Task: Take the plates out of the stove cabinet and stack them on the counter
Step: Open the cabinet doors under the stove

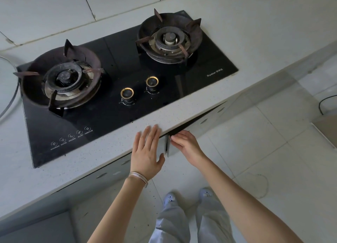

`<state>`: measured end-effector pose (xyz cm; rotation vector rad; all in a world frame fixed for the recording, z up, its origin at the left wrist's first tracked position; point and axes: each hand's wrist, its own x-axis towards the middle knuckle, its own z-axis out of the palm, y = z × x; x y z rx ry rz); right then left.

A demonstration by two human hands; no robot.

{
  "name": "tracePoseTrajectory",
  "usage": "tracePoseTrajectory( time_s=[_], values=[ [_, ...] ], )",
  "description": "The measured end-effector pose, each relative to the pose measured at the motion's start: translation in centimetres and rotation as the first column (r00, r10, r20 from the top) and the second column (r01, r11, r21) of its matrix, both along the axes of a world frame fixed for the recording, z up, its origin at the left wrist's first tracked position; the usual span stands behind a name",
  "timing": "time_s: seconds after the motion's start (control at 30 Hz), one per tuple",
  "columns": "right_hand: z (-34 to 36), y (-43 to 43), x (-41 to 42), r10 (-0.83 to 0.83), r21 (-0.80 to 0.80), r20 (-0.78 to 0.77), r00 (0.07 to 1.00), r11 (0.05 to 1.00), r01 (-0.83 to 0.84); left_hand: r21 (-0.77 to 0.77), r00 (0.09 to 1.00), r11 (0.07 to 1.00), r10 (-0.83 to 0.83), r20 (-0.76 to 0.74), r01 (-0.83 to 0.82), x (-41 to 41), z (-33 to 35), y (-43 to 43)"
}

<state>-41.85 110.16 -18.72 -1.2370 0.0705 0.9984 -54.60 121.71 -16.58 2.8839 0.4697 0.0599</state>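
Head view: left hand (146, 155) lies flat, fingers straight and spread, at the counter (82, 160) near edge. Right hand (186, 144) fingertips hook the left edge of the stove cabinet door (206, 122), which stands ajar below the 2-burner stove (127, 75). Cabinet interior is too dark to see.

Hob (200, 75) in the counter (54, 169), cabinet door (209, 119) below.
On the hob we find the left burner (63, 78) at 9 o'clock, the right burner (170, 39) at 1, and the knobs (127, 94) between them (nearer the front). At 6 o'clock our left hand (146, 155) touches the counter's edge; our right hand (186, 144), just beside it, holds the cabinet door.
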Motion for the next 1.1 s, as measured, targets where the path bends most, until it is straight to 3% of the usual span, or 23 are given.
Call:
tracePoseTrajectory(
  time_s=[0.13,0.4,0.67,1.1],
  values=[
    [0.2,-1.3,-0.5,0.035,0.013,-0.017,0.999,0.999,-0.035,0.0,1.0,1.0,-0.003,0.001,0.003,0.1,0.2,-0.1],
    [0.5,-9.0,-2.0,0.166,-0.236,0.063,0.984,0.961,-0.147,0.005,0.999,1.0,0.019,-0.032,-0.019,0.6,0.5,-0.9],
    [1.4,-17.1,-1.6,0.295,-0.336,0.094,0.951,0.909,-0.248,0.021,0.996,1.0,0.02,-0.089,-0.019,2.6,0.9,-4.2],
    [1.8,-29.0,2.2,0.517,-0.463,0.139,0.845,0.788,-0.406,0.002,0.979,0.993,-0.115,-0.171,0.117,6.3,1.9,-17.8]
  ],
)
